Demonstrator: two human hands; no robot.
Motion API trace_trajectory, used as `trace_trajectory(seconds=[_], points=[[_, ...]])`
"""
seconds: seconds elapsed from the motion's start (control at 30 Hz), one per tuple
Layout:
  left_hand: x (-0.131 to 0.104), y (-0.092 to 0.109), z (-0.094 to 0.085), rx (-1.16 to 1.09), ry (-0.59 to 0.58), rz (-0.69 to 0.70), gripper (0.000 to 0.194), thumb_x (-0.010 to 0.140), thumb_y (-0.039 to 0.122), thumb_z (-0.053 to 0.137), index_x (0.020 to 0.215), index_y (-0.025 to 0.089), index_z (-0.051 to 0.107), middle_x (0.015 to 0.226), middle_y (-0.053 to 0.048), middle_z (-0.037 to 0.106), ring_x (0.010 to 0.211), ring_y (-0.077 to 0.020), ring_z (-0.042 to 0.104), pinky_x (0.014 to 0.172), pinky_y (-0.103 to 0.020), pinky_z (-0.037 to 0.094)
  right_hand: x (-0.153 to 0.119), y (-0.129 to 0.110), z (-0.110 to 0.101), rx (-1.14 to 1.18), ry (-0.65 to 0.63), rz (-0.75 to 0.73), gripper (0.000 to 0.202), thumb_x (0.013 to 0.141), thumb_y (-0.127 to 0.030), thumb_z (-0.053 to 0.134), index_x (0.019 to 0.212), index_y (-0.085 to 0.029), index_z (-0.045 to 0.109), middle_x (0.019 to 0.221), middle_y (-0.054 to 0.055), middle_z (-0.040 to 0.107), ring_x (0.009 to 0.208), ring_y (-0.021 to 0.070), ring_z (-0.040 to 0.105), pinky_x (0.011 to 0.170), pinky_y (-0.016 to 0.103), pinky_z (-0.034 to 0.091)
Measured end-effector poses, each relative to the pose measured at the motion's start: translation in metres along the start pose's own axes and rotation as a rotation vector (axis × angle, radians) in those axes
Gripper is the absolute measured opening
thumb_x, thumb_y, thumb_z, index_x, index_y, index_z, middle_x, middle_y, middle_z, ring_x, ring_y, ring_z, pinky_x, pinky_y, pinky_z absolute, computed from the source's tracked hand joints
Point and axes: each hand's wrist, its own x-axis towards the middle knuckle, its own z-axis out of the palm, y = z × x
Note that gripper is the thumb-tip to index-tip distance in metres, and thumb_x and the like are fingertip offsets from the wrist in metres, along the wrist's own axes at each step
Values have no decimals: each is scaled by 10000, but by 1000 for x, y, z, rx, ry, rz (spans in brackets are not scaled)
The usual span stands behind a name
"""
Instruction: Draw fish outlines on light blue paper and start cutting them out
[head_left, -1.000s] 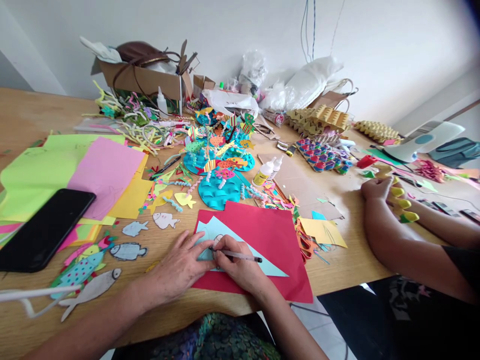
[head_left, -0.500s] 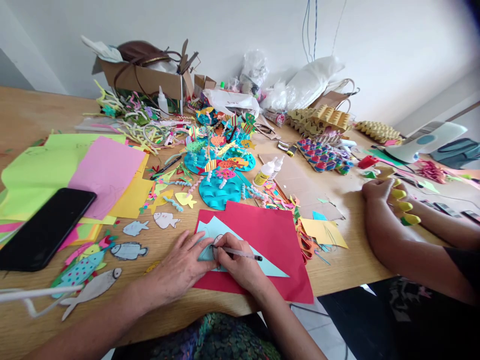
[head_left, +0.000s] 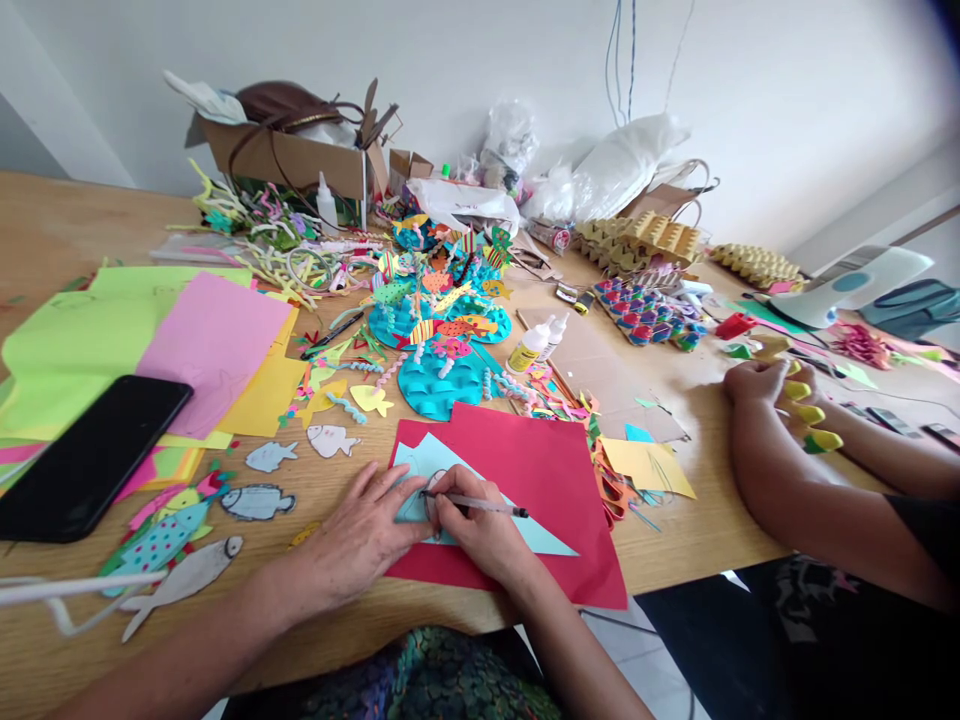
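Note:
My right hand (head_left: pixel 476 520) is closed round a dark-tipped pen (head_left: pixel 487 506), its point on a light blue paper (head_left: pixel 525 522). That paper is a long triangle lying on a red sheet (head_left: pixel 551 450) at the table's front edge. Lying flat with fingers apart, my left hand (head_left: pixel 375 522) presses on the left part of the blue paper. A small pale rounded shape shows partly between my hands; I cannot make out what it is. Left of my left hand lie a pale fish cutout (head_left: pixel 332 440) and a grey-blue fish (head_left: pixel 259 502).
A black phone (head_left: pixel 94 455) and coloured sheets (head_left: pixel 214 350) lie left. Behind the red sheet stand glue bottles (head_left: pixel 529 345) and a blue piece with paper fish (head_left: pixel 442 380). At right, another person's hands (head_left: pixel 757 385) hold a yellow-tipped carton strip (head_left: pixel 810 412).
The pen's rear end has shifted slightly to the right and up in my right hand. My left hand stays in place on the blue paper.

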Motion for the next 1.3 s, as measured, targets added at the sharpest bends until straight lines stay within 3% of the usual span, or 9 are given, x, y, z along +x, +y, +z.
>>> trace_trajectory(seconds=[0.9, 1.1, 1.3], points=[[2, 4, -6, 23, -7, 2, 355, 905, 273, 493, 1229, 418, 509, 1231, -73, 438, 1209, -307, 345, 985, -553, 276, 4, 3, -2, -3, 49, 17, 115, 727, -93, 477, 754, -181, 547, 607, -34, 581, 514, 89, 491, 473, 167, 366], [2, 9, -6, 58, 58, 11, 311, 922, 257, 459, 1201, 370, 540, 1171, -64, 478, 1165, -272, 374, 1006, -521, 250, -2, 5, -9, -24, 186, -68, 138, 853, -199, 448, 825, -187, 583, 684, -4, 630, 602, 109, 578, 569, 195, 449], [3, 16, -8, 110, 75, 26, 271, 913, 251, 485, 1173, 289, 552, 1077, -43, 535, 1085, -245, 415, 1026, -506, 234, -11, 16, -10, -270, 130, -255, 209, 858, -146, 456, 956, -210, 630, 899, 61, 686, 805, 168, 650, 727, 248, 504]])
